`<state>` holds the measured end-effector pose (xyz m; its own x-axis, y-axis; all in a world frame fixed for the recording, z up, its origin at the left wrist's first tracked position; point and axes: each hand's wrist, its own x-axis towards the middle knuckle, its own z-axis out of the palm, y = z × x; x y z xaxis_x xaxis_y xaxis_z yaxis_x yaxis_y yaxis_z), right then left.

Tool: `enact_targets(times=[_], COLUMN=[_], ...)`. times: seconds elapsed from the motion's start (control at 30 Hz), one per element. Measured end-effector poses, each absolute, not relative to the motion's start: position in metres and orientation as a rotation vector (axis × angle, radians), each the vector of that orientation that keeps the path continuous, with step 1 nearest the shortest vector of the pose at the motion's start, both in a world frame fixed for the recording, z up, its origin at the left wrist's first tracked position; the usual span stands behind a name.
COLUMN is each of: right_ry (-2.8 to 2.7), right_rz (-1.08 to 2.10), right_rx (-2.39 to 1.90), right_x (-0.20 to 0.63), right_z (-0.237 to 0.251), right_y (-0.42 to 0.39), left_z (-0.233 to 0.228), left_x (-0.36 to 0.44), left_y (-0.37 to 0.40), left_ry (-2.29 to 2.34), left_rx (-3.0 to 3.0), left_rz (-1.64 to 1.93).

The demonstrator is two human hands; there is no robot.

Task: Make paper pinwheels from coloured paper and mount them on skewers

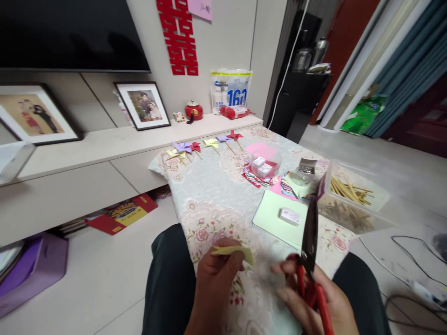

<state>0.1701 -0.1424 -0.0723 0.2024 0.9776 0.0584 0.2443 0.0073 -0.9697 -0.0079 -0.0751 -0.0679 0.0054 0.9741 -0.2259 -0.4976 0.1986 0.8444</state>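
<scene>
Right hand (333, 298) is sitting closest to camera, curling around the red handles of scissors (308, 251); blades are pointing up and away, looking closed together. Its thumb and foremost fingertips are standing apart, with blur around them. Left hand (214, 274) is pinching folded yellow paper (248, 255) between thumb and curled fingers, nearly closed on it. Paper is hovering over the near part of the flowered tablecloth (209, 200), left of the scissors, not touching them. Pale green sheets (267, 214) are lying beyond the hands, a small white box (289, 216) resting on top. Clear bin (377, 218) is holding thin sticks (349, 190) at right. Yellow, purple and red pinwheels (182, 147) are lining the far edge, well apart from both hands.
</scene>
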Motion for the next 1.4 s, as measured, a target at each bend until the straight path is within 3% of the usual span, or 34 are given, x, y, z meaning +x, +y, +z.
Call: enact_targets(times=[0.1,0.2,0.53,0.77,0.93,1.13,1.4], right_ry=[-1.217,-1.231,-1.204,-1.324,-1.512,-1.678,-1.368], right_rz=[0.754,0.797,0.807,0.899,1.022,1.045,1.123], right_rx=[-1.439,-1.402,-1.342,-1.288,-1.202,-1.14,-1.229], right_x=[0.158,0.146,0.139,0.157,0.166,0.171,0.171], right_z=[-0.053,-0.043,-0.057,-0.059,-0.051,-0.042,-0.047], right_y=[-0.121,-0.11,-0.106,-0.097,-0.093,-0.086,-0.092], left_z=[-0.066,-0.062,-0.065,-0.063,-0.061,-0.07,-0.067], left_x=[-0.006,-0.006,-0.002,-0.019,-0.016,-0.013,-0.023], left_y=[-0.079,-0.081,-0.085,-0.08,-0.078,-0.08,-0.073], left_ry=[1.02,1.022,1.086,1.197,0.848,0.652,0.672], left_rx=[0.993,1.124,1.279,0.827,0.63,0.504,0.339], left_rz=[1.271,1.242,1.206,1.14,0.796,0.654,0.796])
